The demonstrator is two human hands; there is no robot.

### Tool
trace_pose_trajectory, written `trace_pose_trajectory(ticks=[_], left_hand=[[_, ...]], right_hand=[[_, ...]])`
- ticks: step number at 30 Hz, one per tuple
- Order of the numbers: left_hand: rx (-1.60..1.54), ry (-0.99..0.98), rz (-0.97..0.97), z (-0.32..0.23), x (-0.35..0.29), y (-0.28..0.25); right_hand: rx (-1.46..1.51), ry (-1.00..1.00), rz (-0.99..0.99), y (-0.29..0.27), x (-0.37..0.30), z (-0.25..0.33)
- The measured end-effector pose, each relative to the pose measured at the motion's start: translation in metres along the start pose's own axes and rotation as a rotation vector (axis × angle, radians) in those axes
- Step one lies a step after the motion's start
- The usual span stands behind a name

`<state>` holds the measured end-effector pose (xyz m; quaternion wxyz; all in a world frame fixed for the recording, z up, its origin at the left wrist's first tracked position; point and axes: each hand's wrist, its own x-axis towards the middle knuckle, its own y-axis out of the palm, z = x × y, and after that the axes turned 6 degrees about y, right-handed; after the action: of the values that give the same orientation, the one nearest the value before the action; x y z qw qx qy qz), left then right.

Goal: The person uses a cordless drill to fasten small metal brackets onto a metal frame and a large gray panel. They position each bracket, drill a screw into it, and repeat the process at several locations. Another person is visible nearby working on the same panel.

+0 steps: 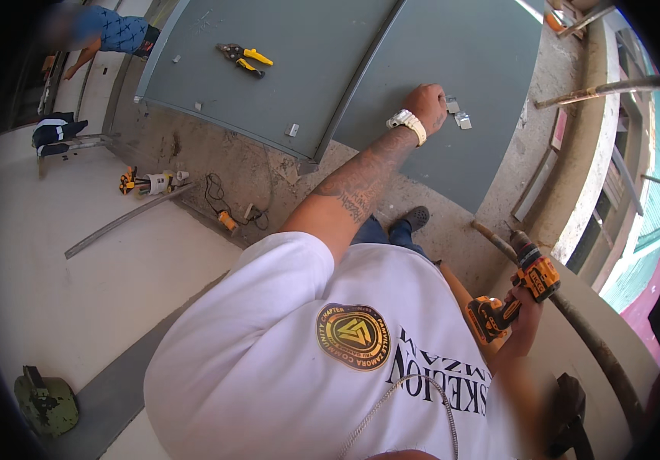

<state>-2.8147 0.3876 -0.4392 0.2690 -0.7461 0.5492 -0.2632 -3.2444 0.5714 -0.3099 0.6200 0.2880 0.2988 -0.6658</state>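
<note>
My left hand (427, 109), with a white watch on its wrist, rests over the right grey sheet-metal panel (452, 165). Its fingers are curled in beside two small silver metal brackets (463, 120); what they pinch, if anything, is hidden. Low on the right, my right hand (526, 300) wraps round the grip of an orange and black cordless drill (537, 276), whose chuck points up and away. On the left grey panel (299, 46) lie yellow-and-black tin snips (245, 60) and another small bracket (292, 129).
A person (119, 31) stands at the far left. Corded tool parts (227, 220) and a white container (160, 182) lie left on the ground, near a long bar (127, 220). A green welding mask (46, 402) lies lower left. Rusty pipes (598, 92) cross the right side.
</note>
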Motion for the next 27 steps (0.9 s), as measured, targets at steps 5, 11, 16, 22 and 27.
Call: trace_pose_trajectory(ticks=[5,11,16,22,27], left_hand=[[-0.112,-0.165,-0.247,-0.011,-0.023,0.000],[-0.159,0.012,-0.510,-0.011,-0.039,-0.009],[-0.167,0.185,-0.386,-0.013,-0.038,-0.029],[-0.640,-0.108,-0.345,-0.012,-0.051,-0.055],[-1.040,-0.266,-0.295,-0.029,-0.098,-0.100]], right_hand=[[-0.040,-0.026,0.072,0.001,-0.005,0.024],[-0.113,-0.064,0.126,0.007,-0.001,0.024],[-0.210,-0.085,0.207,-0.004,0.016,0.035],[-0.162,-0.077,0.205,0.012,0.004,0.031],[-0.167,-0.063,0.165,0.006,0.008,0.026]])
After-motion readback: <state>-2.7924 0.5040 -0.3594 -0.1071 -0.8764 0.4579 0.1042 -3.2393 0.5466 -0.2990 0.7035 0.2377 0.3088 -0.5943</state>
